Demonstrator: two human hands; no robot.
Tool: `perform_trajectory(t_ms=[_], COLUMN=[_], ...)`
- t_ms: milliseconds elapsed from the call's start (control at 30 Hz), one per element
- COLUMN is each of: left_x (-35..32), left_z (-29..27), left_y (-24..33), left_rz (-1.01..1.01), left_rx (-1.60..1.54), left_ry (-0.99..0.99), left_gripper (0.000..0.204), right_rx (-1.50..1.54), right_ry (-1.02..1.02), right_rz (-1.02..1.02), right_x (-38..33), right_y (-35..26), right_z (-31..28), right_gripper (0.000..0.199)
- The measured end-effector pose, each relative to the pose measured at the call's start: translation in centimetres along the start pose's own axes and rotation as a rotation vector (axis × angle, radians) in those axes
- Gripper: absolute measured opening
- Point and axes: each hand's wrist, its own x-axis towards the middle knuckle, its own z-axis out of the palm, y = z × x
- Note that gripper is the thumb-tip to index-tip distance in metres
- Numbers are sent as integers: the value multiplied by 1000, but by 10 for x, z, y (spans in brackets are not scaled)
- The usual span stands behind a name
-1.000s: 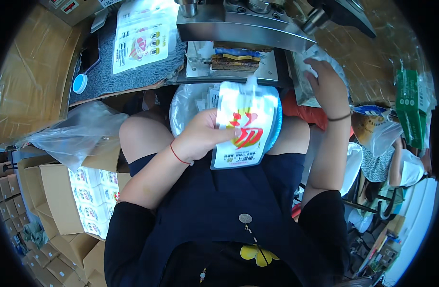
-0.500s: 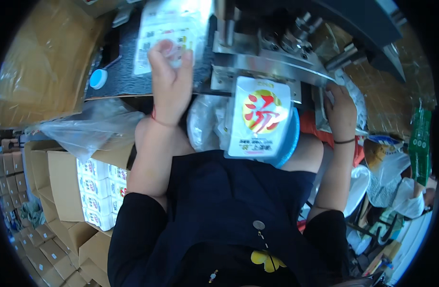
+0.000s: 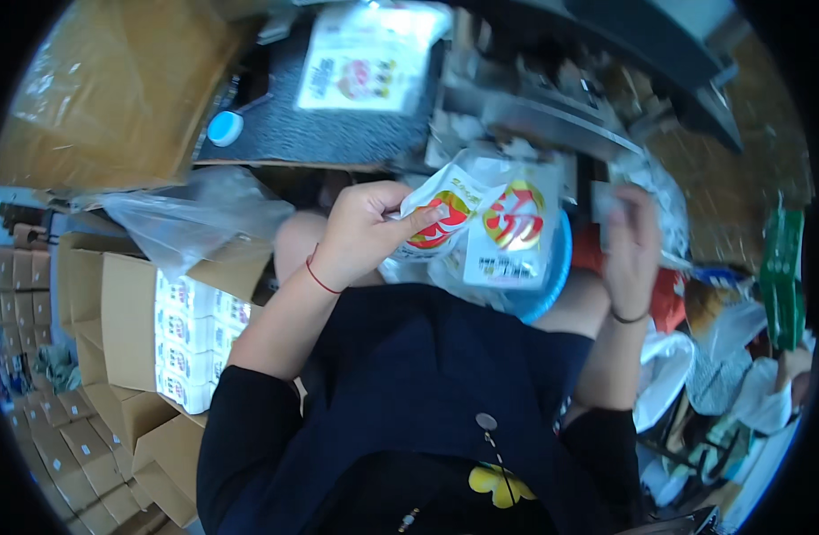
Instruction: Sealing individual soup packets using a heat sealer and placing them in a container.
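My left hand (image 3: pixel 367 230) is closed on a white pouch (image 3: pixel 438 214) with a red and yellow round design, thumb on its front. The pouch is tilted and overlaps a second, similar white pouch (image 3: pixel 515 234) that hangs below the front of a metal press-like machine (image 3: pixel 561 125). What holds the second pouch's top edge is hard to make out. To the right of the machine, my right hand (image 3: pixel 632 254) is raised with its fingers stretched out, blurred by motion, and I see nothing in it. White pouches (image 3: pixel 374 67) lie on the dark tabletop (image 3: pixel 329 134).
A blue-rimmed basin (image 3: pixel 559 276) sits between my legs under the pouches. On the tabletop stands a blue cap (image 3: pixel 225 128). At left, an open carton (image 3: pixel 128 312) holds packed printed pouches, with clear plastic sheeting (image 3: pixel 204 218) nearby. Bags and a green package (image 3: pixel 781 285) lie at right.
My left hand has left the pouches on the tabletop and come down toward me, now gripping one pouch. My right hand has come off the machine's right side and moved slightly down.
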Motion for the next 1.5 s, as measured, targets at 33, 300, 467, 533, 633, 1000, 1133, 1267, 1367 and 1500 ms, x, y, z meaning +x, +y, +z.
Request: perform_trajectory(t_ms=[33,300,467,533,633,1000,1133,1267,1367,1500], left_x=[-1,-15,-16,-13,2,62,122,74,32,12], left_z=[7,66,81,82,72,34,-56,-59,-54,-45], left_y=[4,2,-6,-12,-25,-27,-25,-37,-31,-23], left_rz=[-20,-266,-447,-494,-495,-135,627,398,479,172], left_rx=[91,-351,-515,-603,-605,-300,1171,1316,1313,201], left_ry=[-93,-405,-596,-604,-564,-74,522,55,-5,140], left_gripper=[24,34,30,27,31,35,53,64,52,22], right_rx=[184,218,231,75,-591,-464,-536,-520,-549,-562], right_ry=[-213,-331,-574,-409,-168,-270,-284,-270,-202,79], right_rz=[-51,-184,-131,-75,35,88,120,26,191,-31], right_x=[7,26,21,23,32,28,25,21,15,19], right_y=[-21,-26,-17,-10,32,85,84,92,84,74], right_z=[1,8,-16,-19,-33,-26,-25,-33,-29,-27], right_gripper=[21,23,32,32,28,33,33,23,22,28])
